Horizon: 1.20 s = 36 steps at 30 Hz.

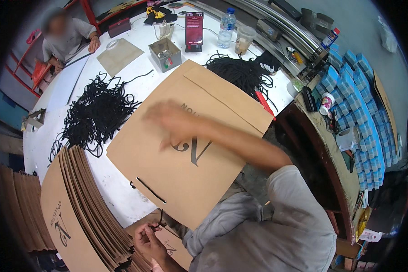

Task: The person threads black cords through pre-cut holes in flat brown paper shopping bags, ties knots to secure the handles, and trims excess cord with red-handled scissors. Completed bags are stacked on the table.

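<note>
Nearest, the L hand (pixel 150 241) is pinching a short black cord end (pixel 161 218) btwn thumb and fingertips, fingers held narrow, just off the big bag's lower edge. Below it a second brown bag (pixel 176 248) is lying partly hidden, and to its L a thick row of brown bags (pixel 52 195) is leaning w/ edges fanned. The big brown paper bag (pixel 152 165) is lying flat, tilted, partly over the white table (pixel 122 183) and reaching to the person's lap. A black cord handle (pixel 151 189) is running btwn two holes by its lower-L edge, w/ a small loop sticking out past the side. Over the bag's upper middle, the R hand (pixel 165 120) is blurring, palm down — can't tell how wide the fingers are, or if they're touching.

Farther out, a loose black cord pile (pixel 95 113) is spreading L of the bag, another cord heap (pixel 235 72) is sitting behind it, and a red-handled tool (pixel 265 104) is resting by its R corner. Beyond, a grey box (pixel 166 55), phone (pixel 194 29), water btl (pixel 225 31) and plastic cup (pixel 245 40) are standing in a rough line. Far L, a co-worker's hand (pixel 94 44) is resting at the table edge.
</note>
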Available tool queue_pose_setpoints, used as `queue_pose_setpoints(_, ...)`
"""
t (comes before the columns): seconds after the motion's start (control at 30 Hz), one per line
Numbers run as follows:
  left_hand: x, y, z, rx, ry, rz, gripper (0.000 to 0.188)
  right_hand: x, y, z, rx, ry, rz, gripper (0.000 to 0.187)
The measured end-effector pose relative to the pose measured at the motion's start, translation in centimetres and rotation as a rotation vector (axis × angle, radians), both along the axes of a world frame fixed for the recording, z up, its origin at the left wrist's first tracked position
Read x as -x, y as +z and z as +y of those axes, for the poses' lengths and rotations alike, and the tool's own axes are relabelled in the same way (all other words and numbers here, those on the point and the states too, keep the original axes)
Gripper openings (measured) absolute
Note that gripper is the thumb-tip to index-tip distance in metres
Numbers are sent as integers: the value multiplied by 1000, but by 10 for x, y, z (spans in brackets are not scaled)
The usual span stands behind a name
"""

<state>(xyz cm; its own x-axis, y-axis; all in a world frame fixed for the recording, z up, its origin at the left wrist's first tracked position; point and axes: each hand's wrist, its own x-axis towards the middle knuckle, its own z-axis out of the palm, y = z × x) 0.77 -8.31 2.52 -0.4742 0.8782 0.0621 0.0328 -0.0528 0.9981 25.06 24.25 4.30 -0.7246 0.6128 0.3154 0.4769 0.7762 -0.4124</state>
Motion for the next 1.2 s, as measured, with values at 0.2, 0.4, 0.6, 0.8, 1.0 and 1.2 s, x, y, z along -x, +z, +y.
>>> queue_pose_setpoints(0.2,-14,2,3,-3,76,27,24,-32,31,68,0,-276,-464,88)
queue_pose_setpoints(0.4,-3,-4,9,-23,200,70,30,-34,99,83,-380,-306,-318,60)
queue_pose_setpoints(0.6,22,7,7,-55,315,-55,29,-33,251,-11,-1145,-185,261,14)
queue_pose_setpoints(0.8,50,-7,19,-142,351,-206,27,-68,135,-145,-548,-42,-257,21)
queue_pose_setpoints(1.0,57,-21,25,8,332,-160,23,-99,57,-164,64,188,-214,36)
queue_pose_setpoints(1.2,40,-21,48,2,227,54,21,-193,42,-3,-7,-850,72,32)
